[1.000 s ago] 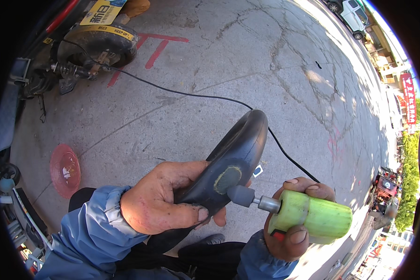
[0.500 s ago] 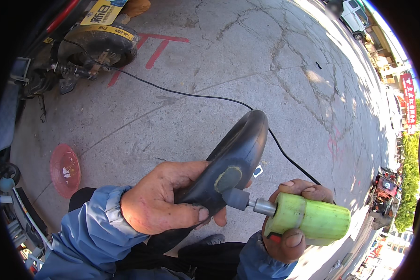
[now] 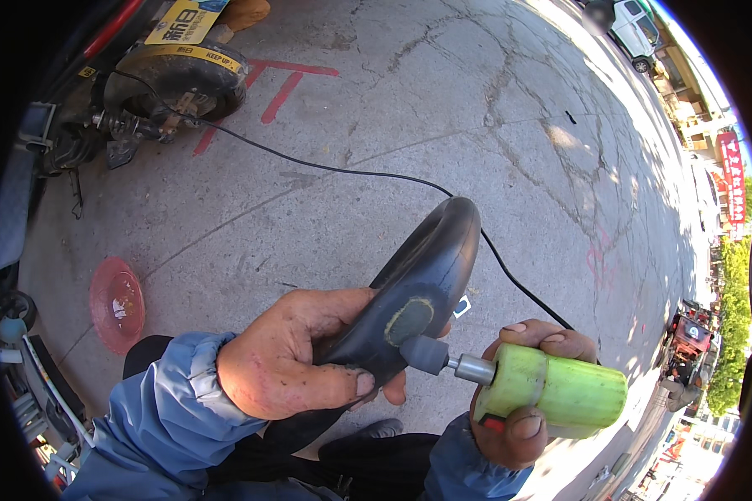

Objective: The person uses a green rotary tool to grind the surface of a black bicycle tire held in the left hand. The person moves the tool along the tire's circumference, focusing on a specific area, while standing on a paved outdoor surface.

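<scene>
My left hand (image 3: 297,359) is closed around a black rubber inner tube (image 3: 430,255), its thumb lying along the near side and fingertips showing beneath. On the tube's face is a dull, roughened oval patch (image 3: 409,321) with a pale rim. My right hand (image 3: 518,426) grips a yellow-green handheld electric grinder (image 3: 572,392), thumb below and fingers over the top. From its metal chuck sticks a grey grinding head (image 3: 424,355), which touches the lower edge of the oval patch. Part of the tube is hidden behind my left hand.
A black cable (image 3: 342,169) runs over the cracked concrete from an electric bike's rear wheel (image 3: 175,83) toward my right hand. To the left lies a pink plastic basin (image 3: 117,305). A white vehicle (image 3: 635,33) is parked far right, with a red banner (image 3: 733,179) beyond.
</scene>
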